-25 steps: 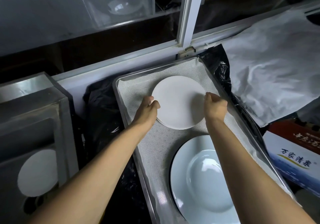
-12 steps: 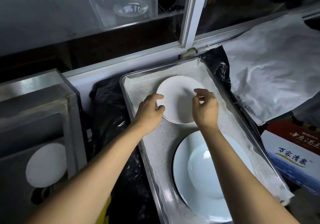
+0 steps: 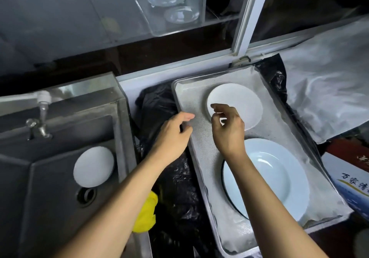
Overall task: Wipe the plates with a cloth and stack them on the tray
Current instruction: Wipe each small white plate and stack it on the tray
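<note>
Loosely, left hand (image 3: pixel 175 132) and right hand (image 3: pixel 228 131) curl empty, the right perhaps grazing the plate (image 3: pixel 244 105).

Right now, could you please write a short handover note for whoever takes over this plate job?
Left hand: empty, over the tray's left rim.
Right hand: empty, over the near edge of the small white plates.
Done: small white plates stacked at the tray's far end, large pale plate at its near end.
To do: one white plate in the sink; yellow cloth lies between sink and tray.
</note>
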{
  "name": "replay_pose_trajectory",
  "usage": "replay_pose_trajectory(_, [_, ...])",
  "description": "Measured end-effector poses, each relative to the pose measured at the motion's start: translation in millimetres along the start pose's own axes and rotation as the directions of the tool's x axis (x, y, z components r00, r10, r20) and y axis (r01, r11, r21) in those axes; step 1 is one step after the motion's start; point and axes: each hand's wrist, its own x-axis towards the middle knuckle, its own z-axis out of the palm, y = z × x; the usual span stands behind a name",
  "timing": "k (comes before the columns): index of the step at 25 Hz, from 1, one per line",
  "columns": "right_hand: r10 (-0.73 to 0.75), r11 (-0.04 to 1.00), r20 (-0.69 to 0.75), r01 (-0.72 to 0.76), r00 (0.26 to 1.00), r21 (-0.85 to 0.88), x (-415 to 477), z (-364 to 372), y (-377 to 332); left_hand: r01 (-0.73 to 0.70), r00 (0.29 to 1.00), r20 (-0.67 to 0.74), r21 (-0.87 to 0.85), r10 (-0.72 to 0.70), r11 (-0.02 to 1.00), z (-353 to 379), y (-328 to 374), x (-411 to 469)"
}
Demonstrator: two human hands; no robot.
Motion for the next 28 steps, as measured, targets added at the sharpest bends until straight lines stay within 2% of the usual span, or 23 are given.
replay_pose_trajectory(8, [-0.073,0.995,0.103,0.065,0.992,0.078,-53.8,41.8,-60.0,0.051,0.983,-0.169,-0.119,-0.071,0.992,-66.5,-30.6,-61.7])
replay_pose_trajectory(16, [-0.127,0.991,0.153,0.118,0.980,0.066,-128.1,99.2,-118.6,0.011,0.979,-0.201,-0.153,-0.042,0.988,-145.2,-79.1,-120.7])
replay_pose_trajectory(23, [-0.073,0.997,0.094,0.072,0.993,0.013,-201.8,158.1,-178.5,-0.069,0.980,-0.195,-0.181,0.033,0.981,-229.9,-138.4,-167.2])
replay_pose_trajectory(28, [0.046,0.998,0.074,-0.048,0.996,0.031,-258.7,212.9,-207.4,-0.026,0.987,-0.160,-0.132,0.005,0.991,-293.8,-189.6,-202.0])
